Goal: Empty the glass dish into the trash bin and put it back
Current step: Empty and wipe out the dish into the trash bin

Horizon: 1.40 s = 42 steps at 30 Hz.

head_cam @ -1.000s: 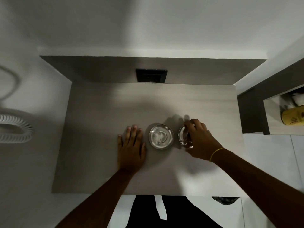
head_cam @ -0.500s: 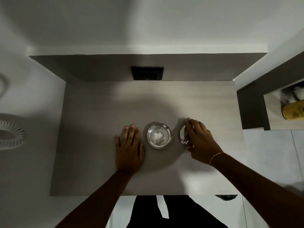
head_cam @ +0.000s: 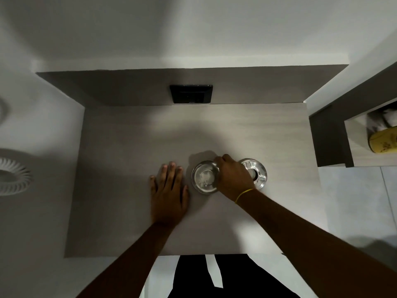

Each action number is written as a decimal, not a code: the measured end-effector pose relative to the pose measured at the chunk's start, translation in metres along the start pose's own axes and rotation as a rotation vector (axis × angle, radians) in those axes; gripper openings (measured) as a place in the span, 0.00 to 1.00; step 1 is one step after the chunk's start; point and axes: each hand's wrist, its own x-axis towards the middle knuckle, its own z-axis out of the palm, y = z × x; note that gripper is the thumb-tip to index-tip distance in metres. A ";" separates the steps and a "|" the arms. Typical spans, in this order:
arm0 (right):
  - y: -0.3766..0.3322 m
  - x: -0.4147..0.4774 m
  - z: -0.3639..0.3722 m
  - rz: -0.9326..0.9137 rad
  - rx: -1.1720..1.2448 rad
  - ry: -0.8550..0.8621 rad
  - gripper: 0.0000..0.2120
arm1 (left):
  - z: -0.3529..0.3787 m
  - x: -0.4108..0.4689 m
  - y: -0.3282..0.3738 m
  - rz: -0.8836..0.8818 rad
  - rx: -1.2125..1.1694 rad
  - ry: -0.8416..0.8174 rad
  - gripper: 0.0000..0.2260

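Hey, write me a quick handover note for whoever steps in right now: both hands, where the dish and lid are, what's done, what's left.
Left hand: flat on the table, open, holding nothing.
Right hand: over the right rim of the glass dish, fingers curled at the rim; a firm grip cannot be confirmed.
Glass dish: on the table, white bits inside.
Lid: lies on the table, right of the dish.
Done: lid is off.
Left: lift the dish, empty it into the trash bin (none in view), put it back.

Dim overall, light from above and behind the wearer. A broad soft shadow covers the counter (head_cam: 120,190) centre. Wide-angle bending at edges; focus slightly soft.
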 end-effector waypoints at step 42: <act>0.476 -0.289 0.306 0.979 0.332 0.526 0.29 | 0.090 -0.017 0.368 1.603 0.128 -0.488 0.10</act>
